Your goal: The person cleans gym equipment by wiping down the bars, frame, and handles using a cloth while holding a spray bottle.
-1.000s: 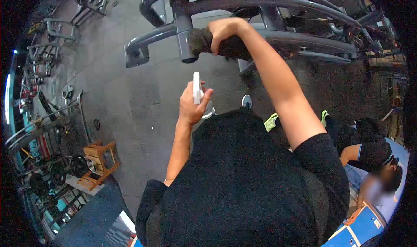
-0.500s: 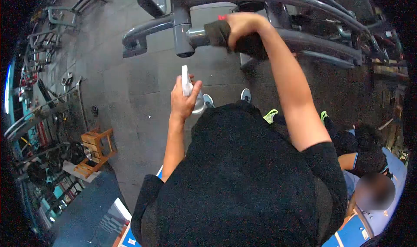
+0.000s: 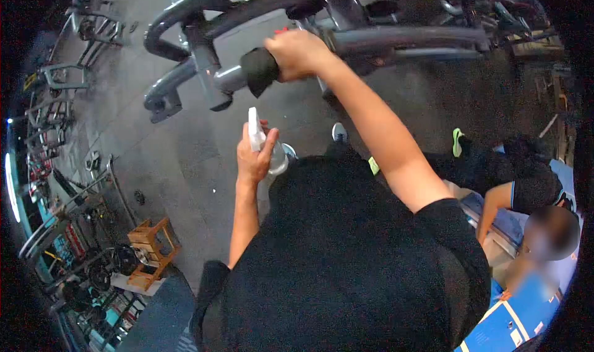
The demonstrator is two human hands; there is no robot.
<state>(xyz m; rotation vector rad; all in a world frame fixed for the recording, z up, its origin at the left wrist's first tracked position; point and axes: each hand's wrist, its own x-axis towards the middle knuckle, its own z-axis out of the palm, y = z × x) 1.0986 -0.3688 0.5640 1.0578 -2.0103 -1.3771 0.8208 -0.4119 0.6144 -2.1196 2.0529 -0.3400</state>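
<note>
I see left hand (image 3: pixel 252 163), 9 o'clock, gripping spray bottle (image 3: pixel 254 138); right hand (image 3: pixel 298 55), 12 o'clock, clutching dark cloth (image 3: pixel 258 70) on bar (image 3: pixel 229 78).

Dark cloth (image 3: pixel 258 70) wraps the grey bar (image 3: pixel 229 79), white-topped spray bottle (image 3: pixel 254 137) nearby.

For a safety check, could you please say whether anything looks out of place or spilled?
Only a small white speck stands out, bright against the dark floor left of the left hand; I cannot tell what it is. No spill shows near the spray bottle.
</note>
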